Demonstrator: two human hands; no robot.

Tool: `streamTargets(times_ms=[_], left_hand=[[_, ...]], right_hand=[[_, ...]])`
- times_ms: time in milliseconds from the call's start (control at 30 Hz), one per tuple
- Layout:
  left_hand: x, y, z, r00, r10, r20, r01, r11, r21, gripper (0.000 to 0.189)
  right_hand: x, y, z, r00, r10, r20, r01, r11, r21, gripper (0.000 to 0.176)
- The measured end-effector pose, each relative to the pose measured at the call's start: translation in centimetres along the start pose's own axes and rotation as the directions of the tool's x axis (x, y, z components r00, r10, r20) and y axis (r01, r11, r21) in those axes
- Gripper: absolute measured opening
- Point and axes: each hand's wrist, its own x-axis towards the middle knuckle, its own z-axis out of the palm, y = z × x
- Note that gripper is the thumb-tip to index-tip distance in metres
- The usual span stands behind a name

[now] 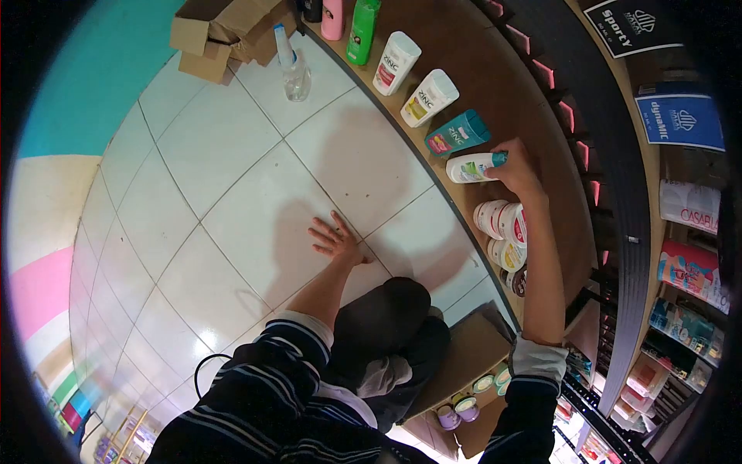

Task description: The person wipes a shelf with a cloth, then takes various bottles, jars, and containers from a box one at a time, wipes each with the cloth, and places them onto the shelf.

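Note:
On the brown shelf [541, 100], my right hand [516, 168] is closed round the teal-capped end of a white bottle [468, 168]. Beside that bottle stands a teal Zinc bottle [457, 133], then two white Zinc bottles [430, 98] and a green bottle [362, 31]. Stacked round jars [501, 220] sit on the shelf's near side, close to my right forearm. My left hand [338, 240] is over the white tiled floor, fingers spread, holding nothing.
A clear spray bottle [296, 77] stands on the floor near an open cardboard box [220, 35]. Another box with small jars [464, 408] lies beside my legs. Packaged goods [680, 120] fill racks at the right.

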Motion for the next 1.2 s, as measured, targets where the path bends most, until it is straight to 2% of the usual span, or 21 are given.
streamTargets(times_ms=[100, 167, 200, 267, 300, 367, 433, 500, 567, 633, 667, 733, 767, 833, 967, 1067, 1133, 1167, 1200], left_hand=[[0.1, -0.1, 0.3, 1.0, 0.003, -0.002, -0.003, 1.0, 0.007, 0.151], [0.1, -0.1, 0.3, 1.0, 0.008, -0.01, -0.008, 1.0, 0.017, 0.151], [0.1, 0.0, 0.3, 1.0, 0.014, -0.008, -0.014, 1.0, 0.02, 0.151], [-0.2, 0.0, 0.1, 1.0, 0.02, -0.021, -0.02, 1.0, 0.016, 0.146], [-0.2, -0.1, 0.3, 1.0, 0.024, -0.016, -0.023, 1.0, 0.019, 0.146], [-0.1, 0.0, 0.4, 0.998, 0.016, -0.054, -0.016, 1.0, 0.003, 0.147], [-0.1, 0.0, 0.0, 0.999, 0.024, -0.027, -0.024, 1.0, 0.001, 0.147], [-0.2, -0.1, 0.0, 0.999, 0.036, -0.002, -0.036, 0.999, 0.007, 0.147], [-0.3, -0.2, 0.2, 0.998, 0.045, -0.044, -0.046, 0.999, -0.022, 0.147], [-0.5, 0.0, -0.4, 0.999, 0.031, -0.025, -0.031, 1.0, 0.003, 0.146], [-0.7, 0.2, -0.5, 1.0, 0.012, -0.005, -0.012, 1.0, 0.021, 0.146], [-0.8, 0.2, -0.4, 1.0, 0.016, -0.006, -0.016, 1.0, 0.011, 0.146], [-0.7, 0.2, -0.5, 1.0, 0.01, -0.009, -0.01, 1.0, -0.001, 0.146], [-0.7, 0.4, -0.6, 1.0, 0.0, -0.013, 0.0, 1.0, 0.004, 0.145], [0.2, 0.0, 0.5, 0.999, 0.004, -0.045, -0.003, 1.0, 0.03, 0.15], [0.8, -0.2, 1.2, 0.999, 0.004, -0.047, -0.001, 0.999, 0.051, 0.151], [1.4, -0.3, 1.7, 0.997, 0.003, -0.078, 0.001, 0.998, 0.059, 0.151], [1.6, -0.3, 2.0, 0.994, 0.007, -0.113, 0.0, 0.998, 0.063, 0.151], [1.7, -0.3, 2.3, 0.994, 0.012, -0.111, -0.004, 0.998, 0.067, 0.151]], right_hand=[[-0.3, -1.1, -0.4, 1.0, -0.003, 0.009, 0.004, 1.0, -0.016, 0.046], [-0.4, -1.4, -0.7, 0.996, 0.051, 0.072, -0.047, 0.997, -0.058, 0.058], [-0.8, -1.3, -0.6, 0.996, 0.059, 0.07, -0.054, 0.997, -0.06, 0.058], [-2.1, -1.2, -0.3, 0.998, -0.012, -0.067, 0.018, 0.995, 0.099, 0.073], [-3.0, -0.9, -0.4, 0.998, -0.006, -0.066, 0.012, 0.995, 0.097, 0.073], [-5.6, -1.5, -1.5, 0.937, -0.032, -0.348, 0.146, 0.94, 0.307, 0.079], [-8.8, -1.7, -0.6, 0.842, 0.099, -0.531, 0.185, 0.871, 0.456, 0.069], [-12.1, -1.5, 3.1, 0.698, 0.29, -0.655, 0.183, 0.812, 0.555, 0.057], [-14.5, -1.5, 8.2, 0.65, 0.528, -0.547, 0.147, 0.619, 0.772, 0.051], [-15.1, -0.1, 13.6, 0.611, 0.685, -0.397, 0.104, 0.427, 0.898, 0.048], [-15.1, 0.6, 15.1, 0.604, 0.69, -0.398, 0.102, 0.429, 0.898, 0.048], [-14.1, 1.4, 16.8, 0.518, 0.799, -0.305, -0.034, 0.375, 0.926, 0.059], [-13.5, 1.8, 17.1, 0.519, 0.798, -0.306, -0.03, 0.375, 0.927, 0.059], [-12.2, 2.6, 17.4, 0.518, 0.638, -0.569, 0.099, 0.616, 0.781, 0.059], [-9.5, 3.9, 17.9, 0.471, 0.693, -0.545, 0.127, 0.559, 0.82, 0.06], [-8.4, 3.5, 17.0, 0.445, 0.723, -0.528, 0.031, 0.577, 0.816, 0.063], [-8.4, 2.7, 16.1, 0.442, 0.77, -0.46, -0.068, 0.54, 0.839, 0.061], [-8.2, 2.7, 16.5, 0.439, 0.773, -0.459, -0.073, 0.54, 0.839, 0.061], [-7.8, 2.8, 17.0, 0.395, 0.755, -0.523, 0.03, 0.559, 0.829, 0.06]])
